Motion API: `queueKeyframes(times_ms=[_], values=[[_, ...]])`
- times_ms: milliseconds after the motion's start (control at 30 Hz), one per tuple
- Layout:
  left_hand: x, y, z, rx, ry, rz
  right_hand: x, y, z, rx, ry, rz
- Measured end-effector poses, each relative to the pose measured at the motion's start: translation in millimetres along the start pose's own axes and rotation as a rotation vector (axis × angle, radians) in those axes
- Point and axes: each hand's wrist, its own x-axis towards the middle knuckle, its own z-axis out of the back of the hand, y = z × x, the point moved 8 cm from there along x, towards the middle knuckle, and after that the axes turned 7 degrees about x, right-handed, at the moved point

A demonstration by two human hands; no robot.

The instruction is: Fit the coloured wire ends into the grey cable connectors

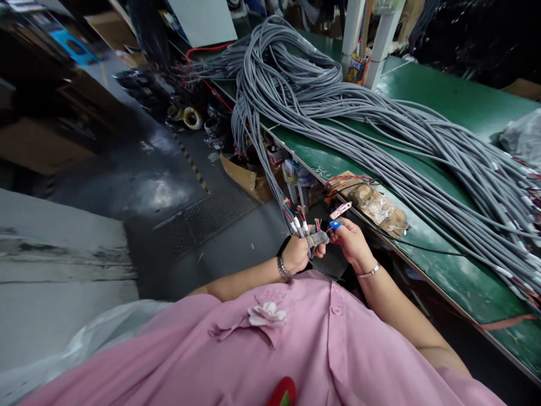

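Hands: two, the left hand (pixel 296 254) and the right hand (pixel 354 242). Wristbands (pixel 283 268): two, one per wrist. Blue wrap (pixel 335 225) at the right hand: one. Pink shirt (pixel 372 349): one. White flower (pixel 267 314): one. Grey cables (pixel 296 93): many, overlapping beyond exact count. Cable ends (pixel 297 225) at the left hand: at least three. White posts (pixel 354 28): two. Yellow ring (pixel 186 119): one. Clear plastic bag (pixel 526 138), far right: one.

Beside the green-topped worktable (pixel 448 93), the left hand (pixel 296 252) grips grey-sheathed cable ends (pixel 297 226); the right hand (pixel 354 243) has a small blue object (pixel 335 225) at its thumb. Long grey cables (pixel 359 132) lie across the worktable.
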Motion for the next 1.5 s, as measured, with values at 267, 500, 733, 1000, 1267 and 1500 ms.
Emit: queueKeyframes(times_ms=[267, 500, 733, 1000, 1267, 1500], values=[[4, -24, 1.2, -0.130, -0.164, -0.104, 14, 10, 4, 0.279, -0.076, -0.063], [12, -20, -8.1, -0.107, -0.171, -0.132, 16, 15, -2, 0.345, -0.104, 0.011], [13, -14, -10.7, -0.076, -0.139, -0.114, 16, 15, -2, 0.336, -0.104, 0.038], [8, -8, -2.1, -0.034, -0.100, -0.095, 10, -5, 9, 0.394, -0.081, -0.120], [11, 6, -1.6, -0.075, 0.019, 0.035, -5, -9, 31, 0.175, -0.104, -0.084], [11, 7, -0.2, -0.133, 0.044, 0.012, -24, 0, 45, 0.028, -0.150, 0.015]])
